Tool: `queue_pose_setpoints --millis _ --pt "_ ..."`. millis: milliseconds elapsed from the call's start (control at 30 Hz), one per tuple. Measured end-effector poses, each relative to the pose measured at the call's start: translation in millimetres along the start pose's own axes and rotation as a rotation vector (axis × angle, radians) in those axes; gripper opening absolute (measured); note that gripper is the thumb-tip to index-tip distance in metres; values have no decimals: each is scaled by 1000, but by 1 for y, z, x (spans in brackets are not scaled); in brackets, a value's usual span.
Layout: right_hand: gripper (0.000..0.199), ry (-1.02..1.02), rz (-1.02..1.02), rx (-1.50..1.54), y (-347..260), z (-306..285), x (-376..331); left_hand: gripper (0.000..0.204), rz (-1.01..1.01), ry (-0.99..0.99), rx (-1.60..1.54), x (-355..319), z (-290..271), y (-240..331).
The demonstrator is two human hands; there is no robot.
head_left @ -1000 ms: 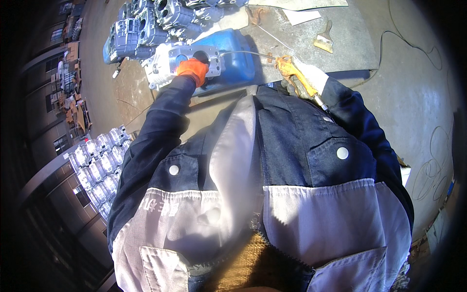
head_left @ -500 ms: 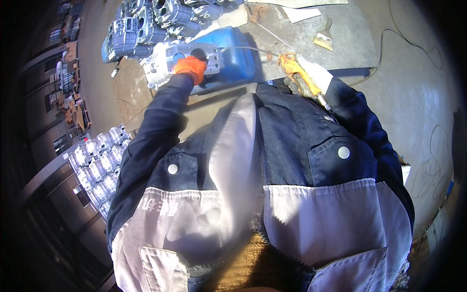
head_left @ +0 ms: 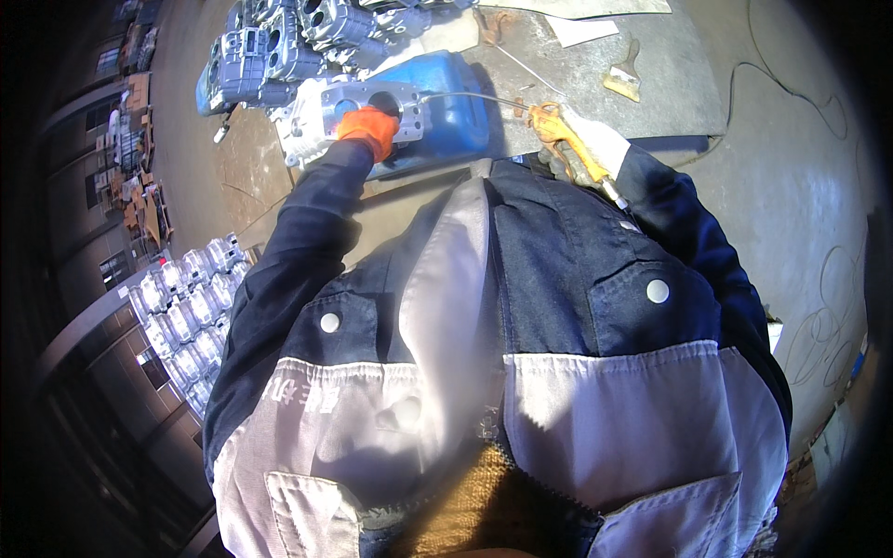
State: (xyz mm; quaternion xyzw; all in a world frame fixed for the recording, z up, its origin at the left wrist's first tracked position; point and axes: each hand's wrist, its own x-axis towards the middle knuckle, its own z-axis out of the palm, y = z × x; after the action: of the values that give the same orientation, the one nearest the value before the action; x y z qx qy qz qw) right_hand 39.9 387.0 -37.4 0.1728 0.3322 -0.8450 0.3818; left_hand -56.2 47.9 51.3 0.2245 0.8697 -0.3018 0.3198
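Observation:
My left hand, in an orange glove, grips the near edge of a silver metal casting with large round bores. The casting rests on a blue plastic container, next to the table's near edge. My right hand, in a pale glove, is closed around a yellow air blow gun. From the gun a long thin nozzle reaches left, its end at the casting's right side. Whether the nozzle's tip touches the metal I cannot tell. The fingers on the trigger are partly hidden.
Several grey castings are piled at the far left of the table. On the grey tabletop lie a paintbrush, a thin rod and white paper. More castings stand in rows at lower left. A hose trails on the right.
The blow gun in my right hand has shifted slightly left, toward the casting. My left hand keeps its grip and has moved very little. The view has shifted slightly.

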Motion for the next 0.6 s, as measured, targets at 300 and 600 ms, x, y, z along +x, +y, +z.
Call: queue_pose_setpoints --millis 300,600 --pt "44 -40 87 -60 -14 -17 -13 30 48 62 -16 7 9 -8" --pt "44 -62 88 -52 -17 8 -28 31 5 23 -8 2 4 -5"
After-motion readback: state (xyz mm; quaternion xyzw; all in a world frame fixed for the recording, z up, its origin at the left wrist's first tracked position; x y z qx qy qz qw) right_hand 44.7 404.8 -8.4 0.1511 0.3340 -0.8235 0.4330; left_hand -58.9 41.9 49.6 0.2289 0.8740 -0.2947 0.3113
